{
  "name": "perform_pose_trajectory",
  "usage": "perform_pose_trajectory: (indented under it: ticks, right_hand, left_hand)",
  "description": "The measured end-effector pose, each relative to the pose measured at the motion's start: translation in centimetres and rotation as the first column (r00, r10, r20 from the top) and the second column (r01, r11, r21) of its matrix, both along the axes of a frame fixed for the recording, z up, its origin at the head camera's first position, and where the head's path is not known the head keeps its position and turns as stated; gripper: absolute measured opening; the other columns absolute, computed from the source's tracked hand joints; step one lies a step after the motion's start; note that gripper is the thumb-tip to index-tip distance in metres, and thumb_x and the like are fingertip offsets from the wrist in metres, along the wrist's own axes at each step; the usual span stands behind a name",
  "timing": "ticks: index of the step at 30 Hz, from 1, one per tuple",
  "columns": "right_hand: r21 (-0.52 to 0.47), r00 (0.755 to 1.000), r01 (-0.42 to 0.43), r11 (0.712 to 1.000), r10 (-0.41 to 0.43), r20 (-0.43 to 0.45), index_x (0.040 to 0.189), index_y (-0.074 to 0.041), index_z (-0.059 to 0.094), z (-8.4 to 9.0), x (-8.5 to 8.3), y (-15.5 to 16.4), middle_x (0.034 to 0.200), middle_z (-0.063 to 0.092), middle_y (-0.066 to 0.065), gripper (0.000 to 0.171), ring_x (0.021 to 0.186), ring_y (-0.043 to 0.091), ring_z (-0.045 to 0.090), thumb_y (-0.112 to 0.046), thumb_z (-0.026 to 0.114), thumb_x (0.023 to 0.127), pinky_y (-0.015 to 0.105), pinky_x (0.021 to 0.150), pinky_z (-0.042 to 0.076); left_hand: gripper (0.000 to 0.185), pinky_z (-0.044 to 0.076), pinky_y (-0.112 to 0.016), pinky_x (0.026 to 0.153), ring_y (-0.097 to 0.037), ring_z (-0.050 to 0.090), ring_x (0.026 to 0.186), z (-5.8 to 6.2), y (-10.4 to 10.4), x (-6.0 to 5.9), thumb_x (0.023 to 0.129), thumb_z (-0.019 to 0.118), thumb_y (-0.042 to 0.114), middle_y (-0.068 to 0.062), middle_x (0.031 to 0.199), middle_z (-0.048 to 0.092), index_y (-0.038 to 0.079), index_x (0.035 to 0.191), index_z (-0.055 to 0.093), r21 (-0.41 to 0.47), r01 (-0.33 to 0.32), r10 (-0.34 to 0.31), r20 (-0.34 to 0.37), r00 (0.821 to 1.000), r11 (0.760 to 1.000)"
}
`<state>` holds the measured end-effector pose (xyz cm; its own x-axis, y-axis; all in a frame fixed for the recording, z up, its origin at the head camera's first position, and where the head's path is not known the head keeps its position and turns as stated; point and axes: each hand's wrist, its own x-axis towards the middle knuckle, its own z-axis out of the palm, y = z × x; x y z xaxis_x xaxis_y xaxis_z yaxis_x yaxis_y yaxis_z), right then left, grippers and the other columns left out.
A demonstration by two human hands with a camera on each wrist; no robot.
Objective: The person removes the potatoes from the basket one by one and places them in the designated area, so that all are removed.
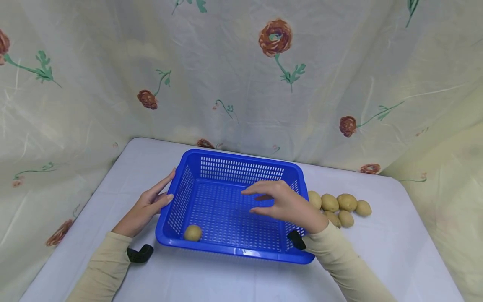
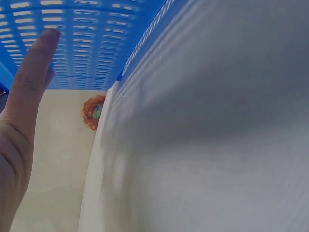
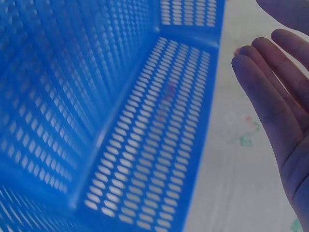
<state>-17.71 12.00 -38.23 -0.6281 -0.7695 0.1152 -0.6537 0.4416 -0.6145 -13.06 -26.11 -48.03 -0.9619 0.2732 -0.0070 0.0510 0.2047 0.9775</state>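
While left hand [image 1: 145,208] steadies basket [image 1: 234,250] — right hand [image 1: 286,204] hovers, empty

My head camera looked forward and down on the counter [image 1: 234,277] from above, taking in the whole basket [image 1: 241,251]. My left wrist camera sat low, close against the basket's [image 2: 87,43] outer wall. My right wrist camera faced into its [image 3: 145,145] mesh from close up. All three shared the basket.
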Motion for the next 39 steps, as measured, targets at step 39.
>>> perform_pose_trajectory:
  ticks: [39]
  right_hand:
    - [0.130, 0.935, -0.322, 0.938, 0.293, 0.201, 0.130, -0.002, 0.070, -4.2, -1.4, -10.3, 0.130, 0.072, 0.013, 0.043, 0.114, 0.025, 0.073, -0.012, 0.081, 0.090, 0.025, 0.093, 0.061]
  left_hand:
    - [0.063, 0.060, -0.033, 0.097, -0.039, 0.052, 0.141, 0.1, -0.1, 0.1, 0.111, 0.047, 0.031, 0.001, 0.176, 0.010, 0.033, 0.167, 0.016, -0.012, 0.002, -0.002, -0.007, 1.000, 1.000]
